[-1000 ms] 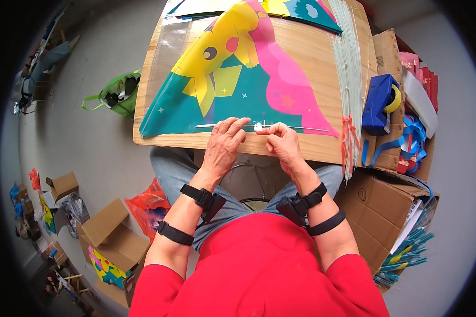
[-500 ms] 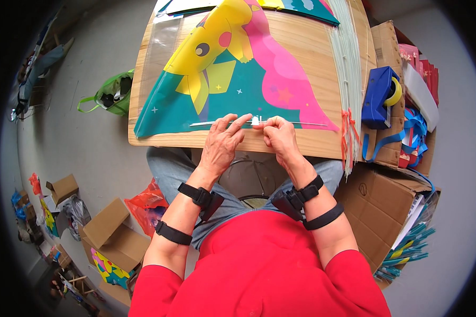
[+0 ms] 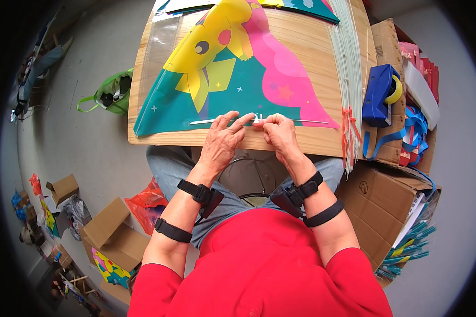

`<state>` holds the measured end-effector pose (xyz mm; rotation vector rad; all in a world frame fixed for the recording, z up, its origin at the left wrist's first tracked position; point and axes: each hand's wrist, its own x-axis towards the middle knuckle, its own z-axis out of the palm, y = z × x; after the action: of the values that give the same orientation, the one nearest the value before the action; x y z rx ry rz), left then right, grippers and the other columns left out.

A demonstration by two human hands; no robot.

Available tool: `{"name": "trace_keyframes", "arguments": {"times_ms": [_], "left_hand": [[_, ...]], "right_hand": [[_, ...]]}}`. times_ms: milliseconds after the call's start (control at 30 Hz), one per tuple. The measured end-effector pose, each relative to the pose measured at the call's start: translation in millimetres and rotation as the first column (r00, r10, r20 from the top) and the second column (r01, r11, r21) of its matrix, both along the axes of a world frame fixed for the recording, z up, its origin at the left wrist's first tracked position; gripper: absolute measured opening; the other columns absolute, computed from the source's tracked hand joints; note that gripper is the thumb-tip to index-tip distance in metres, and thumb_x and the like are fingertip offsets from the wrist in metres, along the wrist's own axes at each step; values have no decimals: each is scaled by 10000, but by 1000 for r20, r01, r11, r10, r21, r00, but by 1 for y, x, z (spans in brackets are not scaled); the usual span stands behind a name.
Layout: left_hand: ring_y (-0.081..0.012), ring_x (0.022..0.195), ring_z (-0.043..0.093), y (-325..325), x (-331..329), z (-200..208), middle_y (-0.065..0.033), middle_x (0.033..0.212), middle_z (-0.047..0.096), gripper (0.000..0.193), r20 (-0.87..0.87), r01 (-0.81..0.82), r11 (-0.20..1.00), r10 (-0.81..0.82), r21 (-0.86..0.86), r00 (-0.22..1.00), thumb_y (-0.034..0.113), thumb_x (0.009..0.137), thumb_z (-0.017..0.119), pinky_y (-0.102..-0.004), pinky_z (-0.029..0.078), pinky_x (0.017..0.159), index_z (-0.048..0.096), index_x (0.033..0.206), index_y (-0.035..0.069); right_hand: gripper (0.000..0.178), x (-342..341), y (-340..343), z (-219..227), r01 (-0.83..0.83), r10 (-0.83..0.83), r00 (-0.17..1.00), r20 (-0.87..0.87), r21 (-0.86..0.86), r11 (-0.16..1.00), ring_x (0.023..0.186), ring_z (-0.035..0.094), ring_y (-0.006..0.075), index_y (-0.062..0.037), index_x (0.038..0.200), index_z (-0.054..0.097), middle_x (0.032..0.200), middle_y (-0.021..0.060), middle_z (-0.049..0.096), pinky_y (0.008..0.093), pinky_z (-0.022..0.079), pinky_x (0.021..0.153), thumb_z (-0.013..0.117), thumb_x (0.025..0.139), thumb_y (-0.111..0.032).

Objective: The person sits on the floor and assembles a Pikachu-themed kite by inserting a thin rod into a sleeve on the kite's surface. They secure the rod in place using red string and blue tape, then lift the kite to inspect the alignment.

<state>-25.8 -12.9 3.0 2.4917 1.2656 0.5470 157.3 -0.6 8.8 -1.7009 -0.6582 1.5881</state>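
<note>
While the colourful kite sheet (image 3: 238, 79) lies spread flat on the wooden desk (image 3: 312, 47), it has slid a little toward the person's left compared with a second ago, and both hands sit in pretty much the same spot at the near edge. The left hand (image 3: 222, 140) rests open with fingers pressing down on the thin white rod (image 3: 211, 121), and the right hand (image 3: 277, 132) is pinched shut on a small white fitting (image 3: 257, 118) on that rod, so this looks like fine fiddling at one point, not a new step. A blue tape dispenser (image 3: 380, 95) sits off to the right on a cardboard box (image 3: 386, 201).
</note>
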Motion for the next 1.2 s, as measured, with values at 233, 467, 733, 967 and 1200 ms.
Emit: {"name": "trace_keyframes", "arguments": {"times_ms": [233,467,733,967,1200], "left_hand": [[-267,1261,514,1,0,1,22,1470,534,81,-21,17,1000,-17,-4,1000,29,764,601,-446,424,1056,529,796,44],[-277,1245,529,1,-1,1,19,1471,535,88,-23,25,1000,-25,-10,999,8,760,591,-448,425,1046,527,810,43],[-281,1211,537,4,-2,7,26,1473,531,76,-50,74,997,-74,-2,996,-4,766,573,-437,426,1033,556,835,24],[-249,1189,542,5,1,7,34,1443,545,140,-99,62,998,-60,14,993,30,761,594,-422,426,1030,637,893,21],[-231,1201,538,4,3,7,41,1453,526,122,-140,47,999,-44,24,989,52,782,599,-399,438,1025,649,887,15]], "right_hand": [[55,-2,2,-1,38,-37,999,23,-60,997,467,462,74,9,794,630,814,109,734,282,335,411,581,801,34],[68,-3,12,2,30,-15,996,87,-171,985,447,449,84,-13,763,618,655,66,637,302,309,394,651,819,7],[65,-9,18,16,93,-75,993,93,-208,974,455,476,101,6,758,634,623,63,612,294,334,391,652,818,24],[86,-9,19,15,87,-75,995,58,-232,969,462,485,93,1,750,615,677,77,651,278,347,387,645,826,25],[107,-4,12,18,121,-151,986,-77,-307,944,467,467,77,29,937,557,927,171,720,258,333,368,463,887,14]]}}
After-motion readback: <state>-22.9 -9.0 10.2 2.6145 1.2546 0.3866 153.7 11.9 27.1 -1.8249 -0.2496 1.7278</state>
